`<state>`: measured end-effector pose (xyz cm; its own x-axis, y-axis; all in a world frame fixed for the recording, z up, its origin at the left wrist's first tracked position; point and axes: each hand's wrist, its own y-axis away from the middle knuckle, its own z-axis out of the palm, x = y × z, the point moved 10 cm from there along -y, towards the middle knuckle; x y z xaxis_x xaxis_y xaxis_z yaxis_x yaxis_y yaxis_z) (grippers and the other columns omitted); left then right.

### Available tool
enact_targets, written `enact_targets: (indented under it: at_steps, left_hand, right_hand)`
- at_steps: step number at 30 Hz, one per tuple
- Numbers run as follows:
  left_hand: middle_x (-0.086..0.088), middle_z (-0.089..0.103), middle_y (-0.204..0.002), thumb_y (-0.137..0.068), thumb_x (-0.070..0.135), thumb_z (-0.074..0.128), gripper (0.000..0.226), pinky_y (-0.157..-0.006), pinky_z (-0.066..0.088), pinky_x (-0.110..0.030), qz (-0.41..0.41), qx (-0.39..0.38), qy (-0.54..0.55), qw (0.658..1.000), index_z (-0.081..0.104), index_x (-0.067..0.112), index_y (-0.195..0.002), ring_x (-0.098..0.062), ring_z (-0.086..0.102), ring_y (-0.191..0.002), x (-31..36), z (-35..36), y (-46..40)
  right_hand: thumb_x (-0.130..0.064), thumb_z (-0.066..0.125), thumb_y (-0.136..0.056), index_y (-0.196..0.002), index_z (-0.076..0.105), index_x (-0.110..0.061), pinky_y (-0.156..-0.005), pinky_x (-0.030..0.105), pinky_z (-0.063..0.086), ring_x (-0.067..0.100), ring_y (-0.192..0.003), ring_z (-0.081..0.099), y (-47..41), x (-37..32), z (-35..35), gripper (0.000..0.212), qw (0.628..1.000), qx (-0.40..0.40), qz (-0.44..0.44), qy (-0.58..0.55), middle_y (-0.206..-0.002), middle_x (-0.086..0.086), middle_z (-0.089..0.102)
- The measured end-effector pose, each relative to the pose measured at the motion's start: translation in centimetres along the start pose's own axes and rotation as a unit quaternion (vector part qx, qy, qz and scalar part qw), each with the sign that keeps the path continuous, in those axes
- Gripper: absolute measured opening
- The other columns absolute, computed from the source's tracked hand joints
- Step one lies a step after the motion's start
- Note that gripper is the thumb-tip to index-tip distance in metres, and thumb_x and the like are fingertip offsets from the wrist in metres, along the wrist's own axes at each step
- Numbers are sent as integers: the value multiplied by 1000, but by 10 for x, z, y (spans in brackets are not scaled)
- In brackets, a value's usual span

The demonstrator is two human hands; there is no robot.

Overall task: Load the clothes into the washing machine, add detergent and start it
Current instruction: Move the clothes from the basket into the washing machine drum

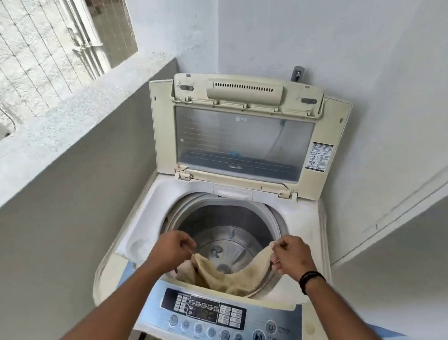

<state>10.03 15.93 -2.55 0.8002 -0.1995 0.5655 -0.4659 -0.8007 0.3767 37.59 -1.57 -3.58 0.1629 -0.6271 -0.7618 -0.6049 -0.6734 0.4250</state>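
Beige terry cloth — a towel (pixel 225 274) — hangs stretched between my two hands over the open drum (pixel 228 239) of a top-loading washing machine (pixel 146 219). My left hand (pixel 174 247) pinches one end between curled fingers and thumb; my right hand (pixel 291 255), a dark band at its wrist, pinches the other. I judge the cloth is held spread so it drops in loosely rather than bunched. Its sagging middle drapes over the near rim, just behind the control panel (pixel 215 315), so it is only partly inside. Below it the steel drum looks bare down to the agitator plate — no other clothes visible. Behind, the lid (pixel 242 141) stands propped upright near the wall, leaving the opening free for loading
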Motion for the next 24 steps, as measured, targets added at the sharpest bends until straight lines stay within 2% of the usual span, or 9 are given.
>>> enact_targets:
  at_steps: [3,5,10,16,18,21,24]
  left_hand:
    - [8,71,-76,-81,10,78,18,-78,58,-28,-9,71,81,994,73,25,-91,-10,69,-73,-5,-12,-21]
    - [5,73,-76,-84,14,78,15,-80,59,-32,-17,82,120,989,73,22,-97,-13,70,-72,-10,-11,-33]
    - [-2,73,-75,-86,21,78,11,-69,55,-29,-4,55,174,983,74,21,-96,-17,70,-71,-19,3,-48]
    - [-3,75,-81,-89,19,74,7,-60,49,-22,0,14,214,977,72,17,-96,-17,70,-68,-27,18,-45]
    - [-3,74,-80,-89,18,74,6,-59,48,-24,5,-7,234,972,73,17,-95,-19,69,-69,-27,29,-45]
    - [-2,75,-76,-89,18,74,3,-63,52,-36,24,-43,244,969,74,22,-89,-21,71,-70,-12,50,-40]
    - [-1,76,-79,-91,17,72,7,-63,53,-34,60,-101,251,961,75,24,-90,-17,71,-70,23,78,-20]
  right_hand:
    - [-14,55,-96,-94,68,-13,-62,34,60,26,-67,74,-15,-2,8,13,998,11,27,-53,-79,3,77]
    - [-17,60,-94,-100,67,-17,-60,32,59,26,-74,74,-20,-1,10,9,996,30,39,-80,-91,1,76]
    - [-21,61,-94,-99,68,-21,-61,29,55,17,-71,72,-15,-2,28,8,991,19,60,-114,-95,-1,75]
    - [-20,60,-97,-96,68,-13,-60,30,53,18,-67,68,10,-3,35,11,985,31,68,-155,-91,8,77]
    - [-19,61,-97,-99,68,-10,-60,30,54,21,-69,68,23,1,30,12,979,53,74,-183,-90,9,77]
    - [-16,60,-97,-97,69,-8,-63,33,54,23,-69,67,45,12,15,12,966,103,79,-222,-89,10,77]
    - [-13,59,-96,-91,69,-10,-60,29,52,24,-69,68,81,35,-5,11,945,171,88,-264,-84,9,77]
